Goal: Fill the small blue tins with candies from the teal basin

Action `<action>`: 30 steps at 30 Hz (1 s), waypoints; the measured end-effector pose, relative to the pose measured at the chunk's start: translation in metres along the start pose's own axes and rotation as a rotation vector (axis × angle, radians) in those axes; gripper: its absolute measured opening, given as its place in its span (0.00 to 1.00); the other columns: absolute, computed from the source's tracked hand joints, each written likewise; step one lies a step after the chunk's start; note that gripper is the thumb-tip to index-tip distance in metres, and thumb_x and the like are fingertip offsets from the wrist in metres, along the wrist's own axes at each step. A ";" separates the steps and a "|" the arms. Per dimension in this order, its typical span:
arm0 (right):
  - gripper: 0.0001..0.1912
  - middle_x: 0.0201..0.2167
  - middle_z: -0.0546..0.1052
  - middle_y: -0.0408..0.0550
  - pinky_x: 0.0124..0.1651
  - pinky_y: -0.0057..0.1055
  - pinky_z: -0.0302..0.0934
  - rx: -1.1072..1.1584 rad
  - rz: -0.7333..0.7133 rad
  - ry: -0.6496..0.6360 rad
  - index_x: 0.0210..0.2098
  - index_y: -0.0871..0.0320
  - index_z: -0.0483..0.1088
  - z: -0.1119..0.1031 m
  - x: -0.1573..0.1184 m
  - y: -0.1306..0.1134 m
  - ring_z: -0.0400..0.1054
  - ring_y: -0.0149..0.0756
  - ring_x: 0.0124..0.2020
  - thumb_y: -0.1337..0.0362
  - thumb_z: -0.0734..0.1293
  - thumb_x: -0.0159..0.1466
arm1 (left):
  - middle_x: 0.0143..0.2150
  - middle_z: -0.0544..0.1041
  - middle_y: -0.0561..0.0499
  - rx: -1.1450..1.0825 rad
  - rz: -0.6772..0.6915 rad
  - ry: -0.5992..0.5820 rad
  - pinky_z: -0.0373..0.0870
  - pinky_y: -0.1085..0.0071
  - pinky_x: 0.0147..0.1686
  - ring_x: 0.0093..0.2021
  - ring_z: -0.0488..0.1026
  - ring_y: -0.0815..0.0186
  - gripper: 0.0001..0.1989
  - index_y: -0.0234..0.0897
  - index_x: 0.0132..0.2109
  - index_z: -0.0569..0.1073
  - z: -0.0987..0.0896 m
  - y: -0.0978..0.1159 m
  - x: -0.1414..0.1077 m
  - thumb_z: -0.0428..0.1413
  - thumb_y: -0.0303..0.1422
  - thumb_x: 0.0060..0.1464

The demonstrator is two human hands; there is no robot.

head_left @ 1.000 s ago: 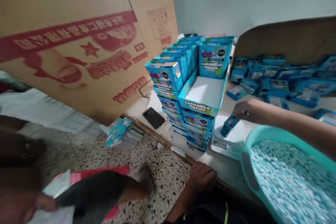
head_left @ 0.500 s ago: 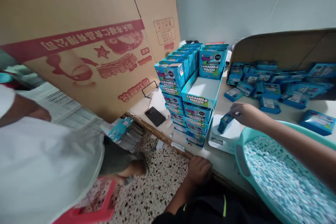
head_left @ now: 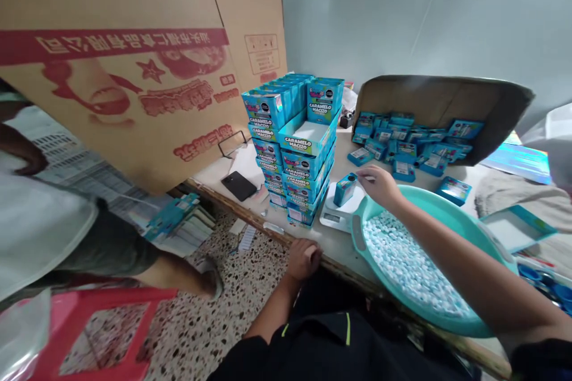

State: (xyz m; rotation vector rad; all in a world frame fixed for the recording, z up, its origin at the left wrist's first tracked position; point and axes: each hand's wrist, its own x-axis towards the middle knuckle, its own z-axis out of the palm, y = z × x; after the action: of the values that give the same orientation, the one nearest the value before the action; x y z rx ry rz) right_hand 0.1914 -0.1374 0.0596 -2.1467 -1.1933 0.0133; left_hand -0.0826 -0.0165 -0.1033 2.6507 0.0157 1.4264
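My right hand [head_left: 379,183] is closed in a pinch beside the top of a small blue candy box [head_left: 345,189]. A pale bit shows at its fingertips, too small to name. The box stands slightly tilted on a white kitchen scale [head_left: 336,215]. Under my right forearm is a turquoise tub [head_left: 357,232] holding many pale blue and white candies [head_left: 411,262]. My left hand [head_left: 304,259] rests as a loose fist at the table's front edge, with nothing seen in it.
Stacked blue display trays [head_left: 297,144] stand left of the scale. A tipped carton [head_left: 429,92] holds several small blue boxes [head_left: 404,149]. A black phone [head_left: 239,186] lies near the table edge. At left are a big carton [head_left: 134,95], another person's leg [head_left: 179,274] and a red stool [head_left: 111,294].
The view has shifted right and back, showing more of the tub and table. My right hand stays by the box on the scale. The other person has moved left in view.
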 end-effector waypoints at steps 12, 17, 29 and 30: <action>0.09 0.36 0.78 0.53 0.41 0.35 0.66 -0.355 0.005 -0.458 0.40 0.59 0.74 -0.022 -0.061 0.017 0.73 0.42 0.37 0.65 0.64 0.64 | 0.33 0.79 0.50 -0.022 -0.071 -0.034 0.66 0.65 0.41 0.34 0.76 0.66 0.05 0.38 0.44 0.68 0.009 0.002 -0.005 0.48 0.28 0.67; 0.16 0.48 0.76 0.68 0.47 0.41 0.64 -0.415 -0.042 -0.721 0.49 0.67 0.72 0.002 -0.096 0.014 0.73 0.53 0.46 0.68 0.66 0.62 | 0.34 0.78 0.49 -0.075 -0.129 -0.138 0.65 0.63 0.43 0.36 0.75 0.64 0.11 0.37 0.42 0.68 0.013 -0.002 -0.025 0.45 0.36 0.71; 0.14 0.41 0.80 0.61 0.39 0.38 0.63 -0.358 0.013 -0.917 0.47 0.65 0.75 -0.008 -0.080 0.011 0.76 0.51 0.41 0.69 0.64 0.64 | 0.32 0.80 0.49 -0.063 -0.133 -0.231 0.63 0.61 0.44 0.36 0.77 0.66 0.09 0.40 0.41 0.70 0.001 0.003 -0.021 0.47 0.33 0.70; 0.13 0.42 0.80 0.61 0.39 0.38 0.63 -0.359 0.009 -0.927 0.46 0.64 0.75 -0.008 -0.079 0.011 0.76 0.51 0.41 0.69 0.64 0.64 | 0.32 0.80 0.49 -0.068 -0.127 -0.230 0.63 0.61 0.43 0.36 0.77 0.66 0.09 0.41 0.41 0.70 0.001 0.003 -0.020 0.47 0.33 0.70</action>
State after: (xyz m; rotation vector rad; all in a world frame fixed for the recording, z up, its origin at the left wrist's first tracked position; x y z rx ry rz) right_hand 0.1560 -0.2057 0.0358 -2.5354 -1.7813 0.9510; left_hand -0.0935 -0.0206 -0.1203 2.6866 0.1078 1.0602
